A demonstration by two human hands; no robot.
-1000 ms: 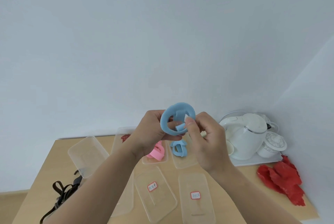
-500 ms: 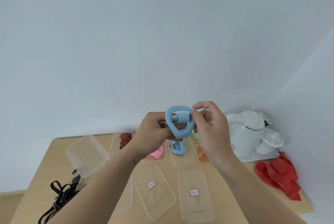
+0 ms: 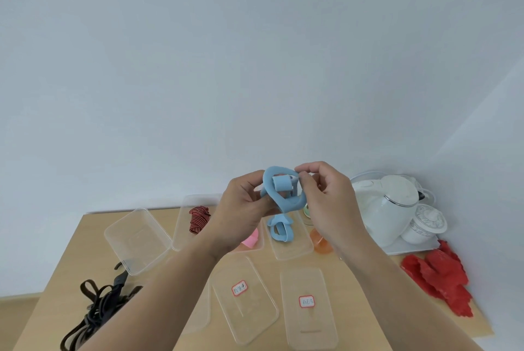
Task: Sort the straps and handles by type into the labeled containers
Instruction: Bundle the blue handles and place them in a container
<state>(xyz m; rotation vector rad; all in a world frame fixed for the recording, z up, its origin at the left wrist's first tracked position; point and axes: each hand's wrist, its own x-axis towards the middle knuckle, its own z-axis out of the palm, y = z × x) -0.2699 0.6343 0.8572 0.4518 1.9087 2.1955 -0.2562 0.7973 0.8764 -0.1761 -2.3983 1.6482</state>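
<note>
A light blue silicone handle (image 3: 283, 197), bent into a loop, is raised above the table between both hands. My left hand (image 3: 243, 209) grips its left side. My right hand (image 3: 326, 200) pinches its upper right end with curled fingers. Below, a clear container (image 3: 297, 248) holds another blue handle (image 3: 279, 230). A pink handle (image 3: 251, 238) lies in the neighbouring container, partly hidden by my left wrist. A red striped strap (image 3: 198, 219) sits in a container (image 3: 184, 226) at the back. Dark brown straps (image 3: 96, 311) lie tangled at the front left.
Two labeled clear lids (image 3: 246, 308) (image 3: 309, 314) lie at the front. A bare clear container (image 3: 136, 240) stands left. An orange handle (image 3: 320, 241), a white kettle (image 3: 385, 209), a lidded cup (image 3: 425, 223) on a white tray, and red cloth (image 3: 439, 277) are on the right.
The blue handle went from a round ring to a squeezed, twisted loop. My right hand shifted from its lower front to its upper right end.
</note>
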